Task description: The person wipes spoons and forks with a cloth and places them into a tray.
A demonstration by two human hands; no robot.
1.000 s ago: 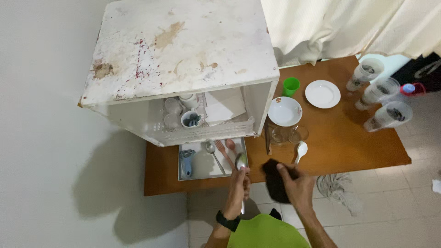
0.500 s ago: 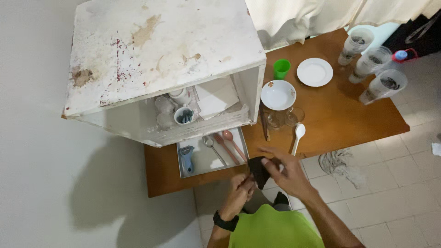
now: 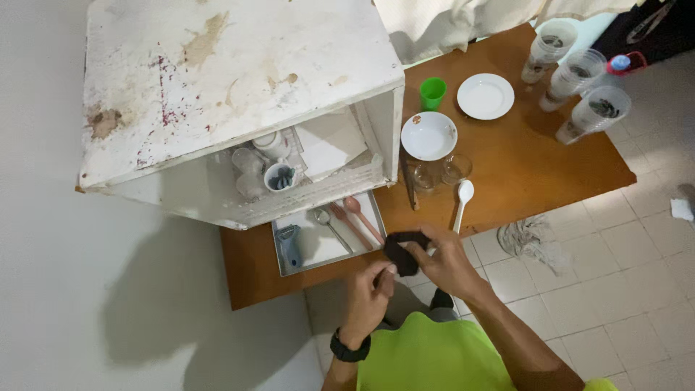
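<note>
While both hold it, dark cloth [image 3: 402, 250] sits between left hand [image 3: 365, 297] and right hand [image 3: 445, 261].

Both arms were stretched forward and slightly inward, hands meeting in front of the chest. The left hand [image 3: 368, 295] was curled into a loose fist, a black band on its wrist. The right hand [image 3: 443, 262] sat a bit further out, fingers bent, its grip pinched shut toward the left.

Matt dark cloth [image 3: 402, 250], glossy wooden table [image 3: 521, 174]
</note>
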